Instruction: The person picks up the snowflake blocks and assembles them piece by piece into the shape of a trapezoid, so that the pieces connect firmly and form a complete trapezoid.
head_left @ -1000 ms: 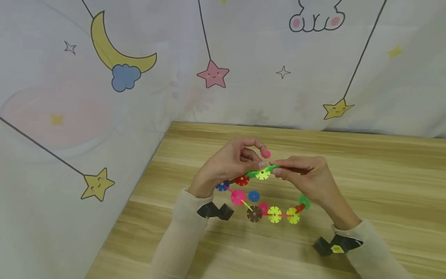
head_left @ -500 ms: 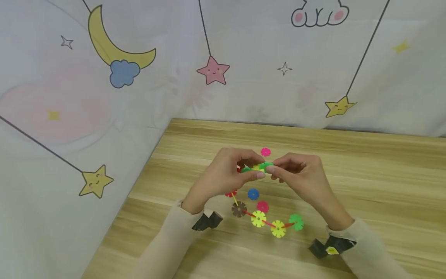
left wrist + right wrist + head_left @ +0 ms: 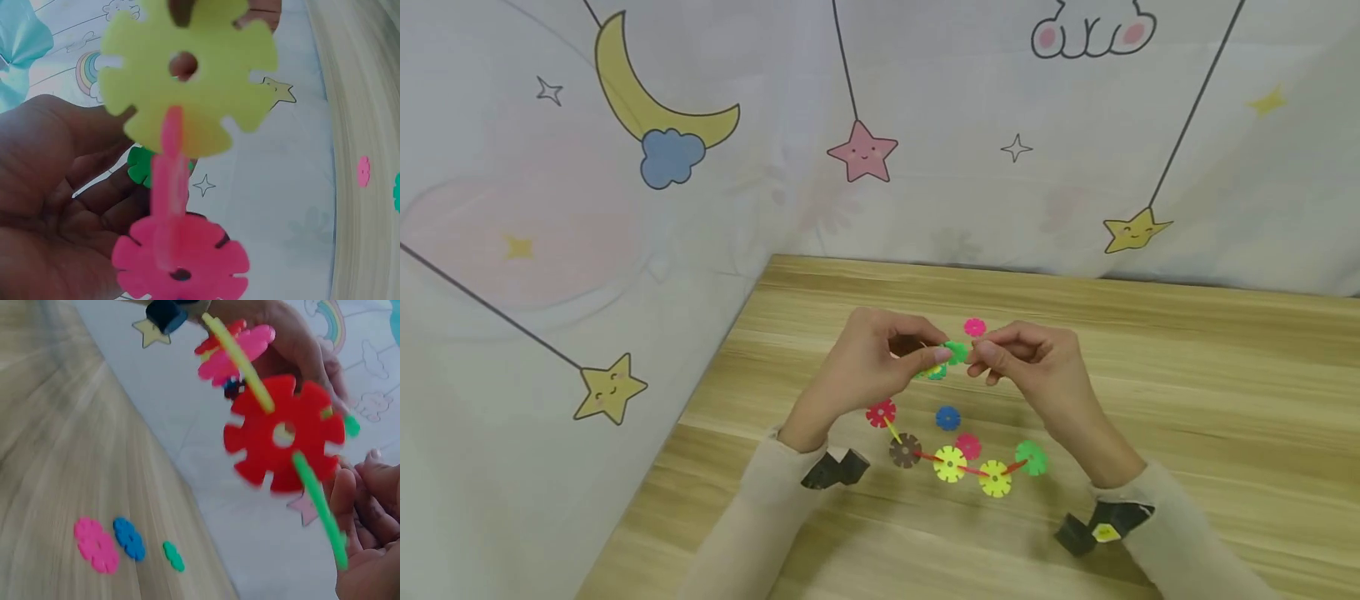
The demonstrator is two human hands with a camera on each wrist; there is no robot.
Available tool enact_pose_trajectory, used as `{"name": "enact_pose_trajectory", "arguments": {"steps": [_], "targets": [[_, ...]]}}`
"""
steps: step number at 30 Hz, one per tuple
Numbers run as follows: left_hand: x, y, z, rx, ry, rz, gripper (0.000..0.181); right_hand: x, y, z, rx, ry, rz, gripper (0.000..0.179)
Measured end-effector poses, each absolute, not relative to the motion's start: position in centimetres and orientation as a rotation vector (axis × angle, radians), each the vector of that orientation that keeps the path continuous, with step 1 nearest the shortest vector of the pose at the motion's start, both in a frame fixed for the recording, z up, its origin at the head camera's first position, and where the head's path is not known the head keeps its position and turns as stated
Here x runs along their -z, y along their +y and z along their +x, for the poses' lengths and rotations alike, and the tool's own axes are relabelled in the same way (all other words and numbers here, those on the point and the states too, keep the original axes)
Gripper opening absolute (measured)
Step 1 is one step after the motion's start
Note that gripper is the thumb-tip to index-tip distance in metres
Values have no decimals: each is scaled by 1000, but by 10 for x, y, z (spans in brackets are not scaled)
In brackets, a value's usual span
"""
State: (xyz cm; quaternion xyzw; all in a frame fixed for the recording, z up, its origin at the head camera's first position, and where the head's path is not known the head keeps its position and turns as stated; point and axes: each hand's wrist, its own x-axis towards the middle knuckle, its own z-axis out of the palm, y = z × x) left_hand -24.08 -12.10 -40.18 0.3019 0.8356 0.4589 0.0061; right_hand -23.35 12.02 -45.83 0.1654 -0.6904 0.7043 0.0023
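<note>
The left hand pinches a green disc by its left side, leaving its right edge facing the other hand; below, a chain of discs sags, its long axis running from under the left hand rightward to a green end disc. Just right of the pinched disc lie the right hand's bunched fingertips; I cannot tell whether they grasp anything; that narrow sideways gap seems to matter most.
</note>
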Motion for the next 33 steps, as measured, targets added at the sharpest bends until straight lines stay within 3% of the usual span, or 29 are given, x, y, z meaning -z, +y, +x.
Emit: {"name": "enact_pose_trajectory", "arguments": {"steps": [8,16,26,33], "targets": [[393,-137,-246,-1432,2603,911,6,489,136,-279,-2136,-2330,345,37],[392,-140,-248,-1402,2616,896,6,507,153,-320,-1960,-2599,289,41],[390,-139,-247,-1413,2562,923,6,518,155,-340,-1962,-2691,187,43],[391,-139,-246,-1429,2532,940,6,532,149,-346,-1649,-2775,348,41]]}}
